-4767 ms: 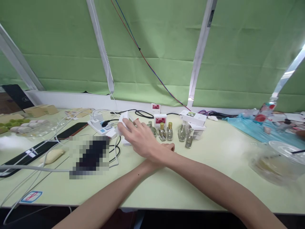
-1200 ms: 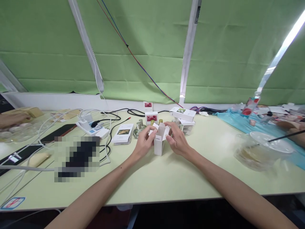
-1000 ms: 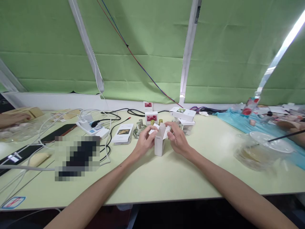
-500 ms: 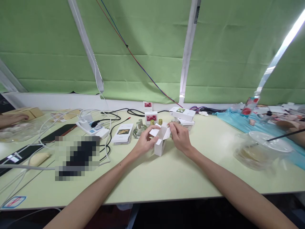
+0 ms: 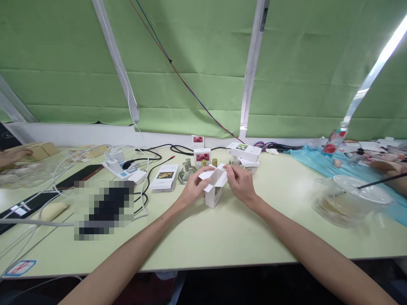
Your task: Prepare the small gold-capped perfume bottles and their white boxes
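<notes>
A small white carton (image 5: 211, 198) stands upright on the table with its top flaps spread open. My left hand (image 5: 194, 186) grips its left side and a flap between thumb and fingers. On the other side my right hand (image 5: 241, 183) pinches the flap at the upper right corner. Just behind the carton are perfume bottles with gold caps (image 5: 204, 162), partly hidden by the carton and my hands. To the left stand glass bottles with silver caps (image 5: 185, 173). A flat white box with a yellow flower picture (image 5: 164, 178) lies further left.
White boxes with pink pictures (image 5: 202, 156) stand at the back, with stacked white boxes (image 5: 244, 150) to their right. A power strip (image 5: 122, 170) and tangled cables lie left. A lidded plastic cup (image 5: 341, 203) and blue plastic sheet (image 5: 305, 163) are right. Other people's hands (image 5: 12, 157) show at both edges.
The carton has turned slightly, so more of its printed right side shows. Both hands stay at its flaps, nearly in place.
</notes>
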The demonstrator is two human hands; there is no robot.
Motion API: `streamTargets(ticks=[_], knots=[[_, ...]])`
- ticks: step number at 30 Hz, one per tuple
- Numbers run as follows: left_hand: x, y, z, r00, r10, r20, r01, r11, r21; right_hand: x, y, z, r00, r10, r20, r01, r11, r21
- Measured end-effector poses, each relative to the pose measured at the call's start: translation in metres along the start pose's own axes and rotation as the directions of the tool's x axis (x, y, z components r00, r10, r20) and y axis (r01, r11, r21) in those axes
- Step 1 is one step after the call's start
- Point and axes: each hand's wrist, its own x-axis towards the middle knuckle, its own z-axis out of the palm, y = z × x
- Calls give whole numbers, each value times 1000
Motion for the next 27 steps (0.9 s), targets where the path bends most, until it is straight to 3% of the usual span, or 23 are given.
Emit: streamTargets(ticks=[9,19,27], knots=[[-1,-1,1,1000,-8,-10,9,999,36,0,-2,-1,989,106,107,-113,991,68],[-5,7,8,996,-84,-11,84,996,30,1,2,-1,982,114,149,-130,986,102],[-4,3,9,999,33,-40,-27,989,145,-1,5,1,981,129,147,-143,986,89]])
